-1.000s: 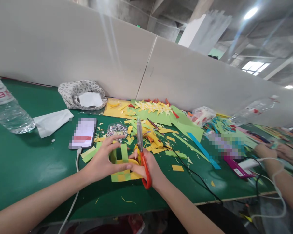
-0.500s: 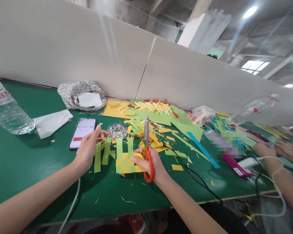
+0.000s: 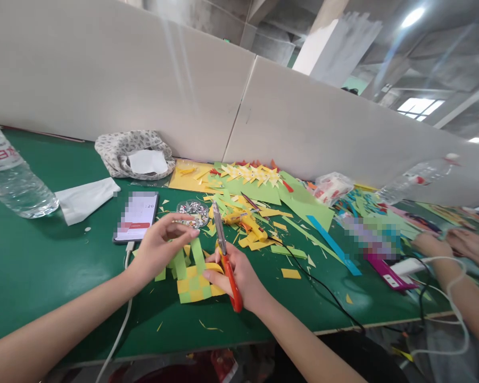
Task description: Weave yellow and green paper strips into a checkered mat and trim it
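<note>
My right hand [image 3: 239,276] has red-handled scissors [image 3: 232,282] tucked in it, blades pointing up and away. The same hand pinches the right side of a woven yellow-and-green checkered paper piece [image 3: 193,284], whose green strips stick up from the top edge. At the left of this piece, my left hand [image 3: 162,244] is closed with its fingertips at the upper end of a green paper strip [image 3: 198,254]. The hand partly covers other strips behind it. Just beyond the fingers lies a clear round case of small beads [image 3: 193,213].
A phone [image 3: 135,217] with a white cable lies left, near a water bottle [image 3: 16,175] and tissue [image 3: 88,201]. A yellow glue gun [image 3: 249,226] rests among paper scraps, its black cord running right. Another person's hands [image 3: 433,247] are at the far right.
My left hand has moved right and down from beside the phone to the woven piece's strips. The woven piece has tilted and shifted left and nearer, with the scissors.
</note>
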`<action>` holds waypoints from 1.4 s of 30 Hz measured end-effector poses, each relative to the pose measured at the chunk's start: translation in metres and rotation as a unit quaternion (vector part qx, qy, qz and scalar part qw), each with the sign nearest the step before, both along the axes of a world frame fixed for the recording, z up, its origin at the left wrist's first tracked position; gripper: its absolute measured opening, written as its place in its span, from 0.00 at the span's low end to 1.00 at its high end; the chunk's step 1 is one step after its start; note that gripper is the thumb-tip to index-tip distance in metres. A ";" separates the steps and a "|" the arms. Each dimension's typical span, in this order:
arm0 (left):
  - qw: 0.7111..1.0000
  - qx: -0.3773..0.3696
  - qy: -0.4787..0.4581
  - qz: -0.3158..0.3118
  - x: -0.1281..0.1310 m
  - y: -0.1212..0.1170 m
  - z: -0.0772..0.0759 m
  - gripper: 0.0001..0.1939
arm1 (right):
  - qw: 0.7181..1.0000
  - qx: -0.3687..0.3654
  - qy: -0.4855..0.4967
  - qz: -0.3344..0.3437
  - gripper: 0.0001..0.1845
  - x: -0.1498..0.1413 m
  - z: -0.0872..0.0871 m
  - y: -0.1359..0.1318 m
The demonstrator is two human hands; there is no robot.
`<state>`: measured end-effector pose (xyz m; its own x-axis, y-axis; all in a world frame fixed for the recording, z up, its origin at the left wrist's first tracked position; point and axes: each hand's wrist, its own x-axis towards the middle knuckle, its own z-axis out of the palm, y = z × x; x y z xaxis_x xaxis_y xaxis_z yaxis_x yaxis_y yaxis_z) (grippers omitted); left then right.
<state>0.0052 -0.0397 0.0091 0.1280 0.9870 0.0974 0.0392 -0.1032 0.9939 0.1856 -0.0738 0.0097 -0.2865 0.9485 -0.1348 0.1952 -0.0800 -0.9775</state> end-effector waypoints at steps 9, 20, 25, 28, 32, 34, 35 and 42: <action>0.985 -0.059 -0.135 0.094 -0.007 0.010 0.003 0.13 | 0.994 0.014 0.028 -0.104 0.20 0.016 0.007 0.011; 0.993 -0.019 0.051 -0.103 0.005 -0.005 -0.004 0.40 | 0.998 0.019 0.004 -0.057 0.19 0.005 -0.002 0.006; 0.997 -0.027 0.061 -0.048 0.004 -0.006 0.001 0.29 | 1.000 0.013 0.005 -0.027 0.19 0.002 -0.004 0.001; 0.999 -0.040 0.003 -0.025 0.002 -0.003 0.004 0.25 | 0.999 0.024 0.004 -0.041 0.18 0.006 0.002 0.002; 0.995 -0.037 -0.082 0.050 -0.004 0.006 0.002 0.23 | 0.997 0.027 -0.018 -0.065 0.19 0.012 0.009 0.005; 0.990 -0.043 -0.113 0.074 -0.007 0.009 0.001 0.23 | 0.996 0.032 -0.019 -0.081 0.20 0.013 0.011 0.006; 0.988 -0.045 -0.126 0.078 -0.007 0.010 0.001 0.23 | 0.995 0.034 -0.014 -0.088 0.20 0.014 0.011 0.007; 0.995 -0.065 -0.030 -0.064 0.000 0.001 0.003 0.25 | 0.989 0.057 0.024 -0.134 0.19 0.020 0.010 0.012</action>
